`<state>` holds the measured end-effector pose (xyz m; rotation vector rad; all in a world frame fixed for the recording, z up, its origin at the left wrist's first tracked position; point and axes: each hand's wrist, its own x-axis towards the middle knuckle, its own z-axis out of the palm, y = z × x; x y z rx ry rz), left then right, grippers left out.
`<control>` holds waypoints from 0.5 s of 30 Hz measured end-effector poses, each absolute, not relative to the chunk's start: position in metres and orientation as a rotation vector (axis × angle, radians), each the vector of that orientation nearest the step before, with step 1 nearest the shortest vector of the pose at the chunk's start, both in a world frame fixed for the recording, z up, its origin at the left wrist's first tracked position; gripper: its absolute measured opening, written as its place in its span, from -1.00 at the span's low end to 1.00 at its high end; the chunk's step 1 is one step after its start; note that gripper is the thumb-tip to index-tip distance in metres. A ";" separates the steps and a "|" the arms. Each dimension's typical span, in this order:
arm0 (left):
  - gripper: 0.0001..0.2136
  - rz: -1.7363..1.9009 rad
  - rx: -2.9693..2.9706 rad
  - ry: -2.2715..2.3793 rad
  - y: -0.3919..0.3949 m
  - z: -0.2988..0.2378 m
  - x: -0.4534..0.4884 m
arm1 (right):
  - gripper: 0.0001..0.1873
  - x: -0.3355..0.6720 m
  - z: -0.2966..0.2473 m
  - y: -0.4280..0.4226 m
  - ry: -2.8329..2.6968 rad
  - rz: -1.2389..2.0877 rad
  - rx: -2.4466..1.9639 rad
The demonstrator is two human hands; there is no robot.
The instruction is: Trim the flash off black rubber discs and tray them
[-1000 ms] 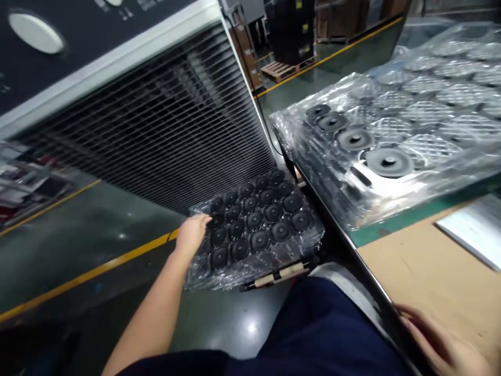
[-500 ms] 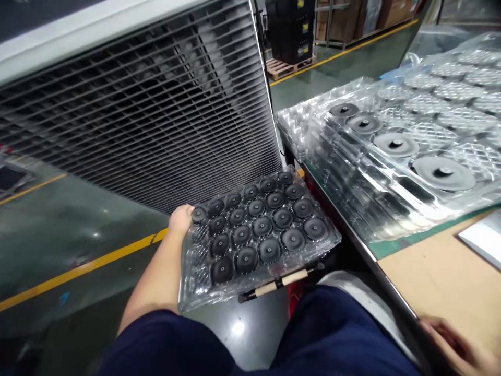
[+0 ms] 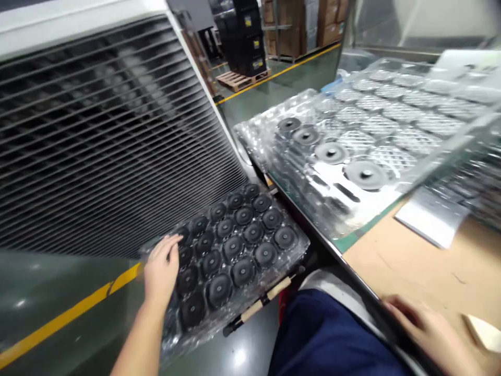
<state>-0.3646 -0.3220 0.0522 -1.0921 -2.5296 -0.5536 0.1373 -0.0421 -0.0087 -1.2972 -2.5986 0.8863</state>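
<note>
My left hand (image 3: 161, 269) grips the left edge of a clear plastic tray (image 3: 274, 279) that holds several rows of round black discs. The tray hangs tilted below the table edge, in front of a metal grille. My right hand (image 3: 426, 330) rests with its fingers apart on a cardboard-covered table top (image 3: 410, 277), touching nothing else. A stack of clear trays (image 3: 297, 180) with larger black discs lies on the table. A blurred clear tray (image 3: 465, 156) crosses the right side of the view.
A large slatted metal grille (image 3: 105, 146) with a white frame fills the left. A wooden-handled bar (image 3: 266, 300) lies under the tray's near edge. A silver sheet (image 3: 432, 216) lies on the table. Dark blue trousers (image 3: 332, 339) show below. Beyond are a yellow floor line (image 3: 66, 313), a wooden pallet (image 3: 238, 81) and stacked boxes.
The view has swung, and the tray now tilts more steeply down-left. My left hand sits further along its edge. My right hand has moved up the table, and a blurred clear tray has appeared at right.
</note>
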 end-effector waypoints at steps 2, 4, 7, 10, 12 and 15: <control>-0.73 -0.639 -1.236 -2.454 -0.289 0.059 -0.325 | -0.62 0.140 -0.006 -0.040 -2.526 0.771 -1.311; -0.72 -0.737 -1.402 -2.375 -0.254 0.059 -0.282 | -0.59 0.148 -0.007 -0.036 -2.342 0.502 -1.469; -0.57 -1.078 -1.887 -2.255 -0.202 0.052 -0.216 | -0.55 0.163 -0.016 -0.034 -2.144 0.273 -1.716; -0.54 -1.408 -2.329 -2.122 -0.155 0.044 -0.155 | -0.64 0.174 -0.024 -0.035 -2.107 0.234 -1.779; -0.62 -1.516 -2.597 -2.113 -0.126 0.043 -0.120 | -0.69 0.179 -0.026 -0.037 -2.096 0.249 -1.786; -0.73 -1.638 -2.855 -2.143 -0.088 0.054 -0.079 | -0.68 0.190 -0.024 -0.040 -2.034 0.261 -1.834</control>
